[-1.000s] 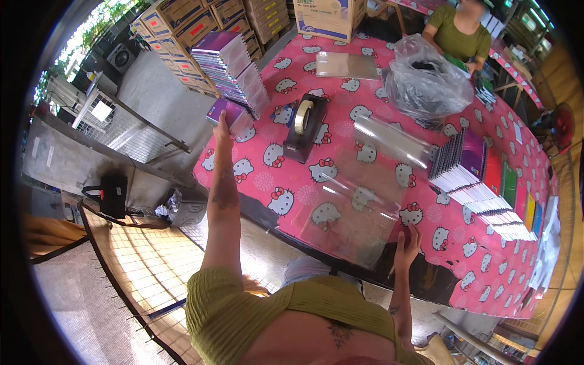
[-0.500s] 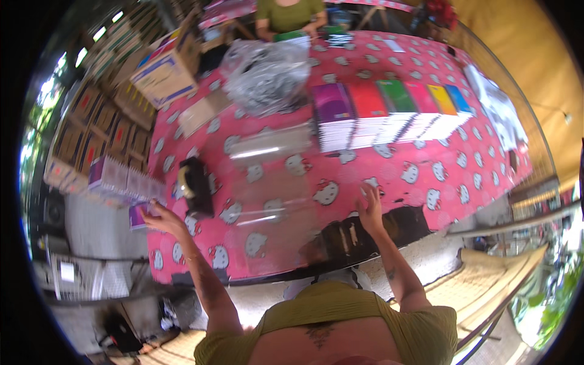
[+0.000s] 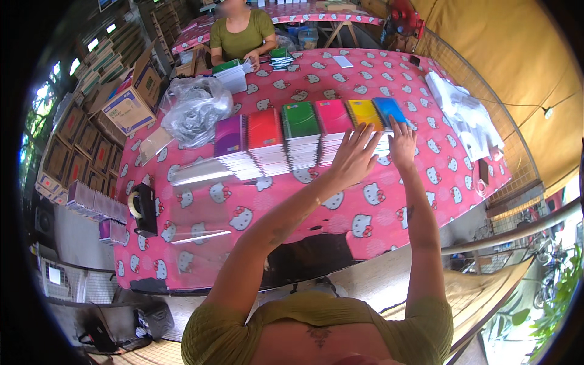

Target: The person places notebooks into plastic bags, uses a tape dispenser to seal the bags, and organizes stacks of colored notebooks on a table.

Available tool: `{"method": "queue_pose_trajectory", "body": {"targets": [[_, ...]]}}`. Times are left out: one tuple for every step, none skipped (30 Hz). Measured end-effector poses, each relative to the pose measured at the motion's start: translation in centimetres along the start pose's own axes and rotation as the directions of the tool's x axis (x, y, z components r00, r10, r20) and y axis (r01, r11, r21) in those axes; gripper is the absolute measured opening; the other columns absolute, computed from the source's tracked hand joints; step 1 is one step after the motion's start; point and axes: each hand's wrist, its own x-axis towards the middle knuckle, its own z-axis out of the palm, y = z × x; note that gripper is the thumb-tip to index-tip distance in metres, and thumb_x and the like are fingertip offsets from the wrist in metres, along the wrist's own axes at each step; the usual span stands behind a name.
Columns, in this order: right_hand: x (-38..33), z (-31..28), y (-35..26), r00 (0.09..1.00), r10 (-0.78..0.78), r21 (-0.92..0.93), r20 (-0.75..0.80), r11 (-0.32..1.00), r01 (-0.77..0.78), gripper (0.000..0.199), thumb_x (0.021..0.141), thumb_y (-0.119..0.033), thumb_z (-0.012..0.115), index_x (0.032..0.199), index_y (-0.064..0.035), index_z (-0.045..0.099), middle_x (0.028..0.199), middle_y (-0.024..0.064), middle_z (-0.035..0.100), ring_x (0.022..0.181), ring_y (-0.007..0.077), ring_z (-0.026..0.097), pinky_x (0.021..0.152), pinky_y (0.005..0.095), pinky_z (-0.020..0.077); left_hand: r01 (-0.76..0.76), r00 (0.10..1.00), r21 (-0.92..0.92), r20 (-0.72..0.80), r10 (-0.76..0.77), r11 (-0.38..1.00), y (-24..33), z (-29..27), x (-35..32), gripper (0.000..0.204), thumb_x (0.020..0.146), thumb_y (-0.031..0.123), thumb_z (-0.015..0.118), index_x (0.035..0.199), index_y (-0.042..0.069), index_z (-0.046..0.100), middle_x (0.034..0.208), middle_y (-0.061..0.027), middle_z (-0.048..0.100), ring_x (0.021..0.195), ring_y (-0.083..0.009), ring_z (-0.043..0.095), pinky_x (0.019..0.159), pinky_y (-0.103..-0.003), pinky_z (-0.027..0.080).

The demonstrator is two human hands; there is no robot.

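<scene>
I see both hands spread flat, gripping nothing: left hand [image 3: 354,159] nearest the yellow notebook stack [image 3: 365,115], right hand [image 3: 402,145] on the blue notebook stack [image 3: 390,111].

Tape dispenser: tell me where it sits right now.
In the head view, the black tape dispenser sits on the pink tablecloth near its left edge, beside clear plastic sleeves, far from both hands.

Purple, red, green, pink, yellow, blue notebooks [image 3: 304,131] (pink cat-patterned tablecloth [image 3: 377,213]).

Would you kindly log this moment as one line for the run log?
left hand: open, over yellow notebook stack | right hand: open, on blue notebook stack | pink table
</scene>
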Motion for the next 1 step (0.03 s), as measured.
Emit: {"method": "queue_pose_trajectory", "body": {"targets": [[0.65, -0.41, 1.45, 0.996, 0.012, -0.042, 0.089, 0.999, -0.009, 0.082, 0.080, -0.015, 0.073, 0.152, -0.0178, 0.034, 0.153, 0.0118, 0.039, 0.143, 0.0290, 0.035, 0.115, 0.0475, 0.0302, 0.015, 1.000, 0.048, 0.017, -0.016, 0.999, -0.09, 1.46, 1.93, 0.064, 0.087, 0.027, 0.069, 0.142, 0.003, 0.047, 0.148, -0.0222, 0.039, 0.137, -0.0414, 0.039, 0.111, -0.058, 0.033]]}}
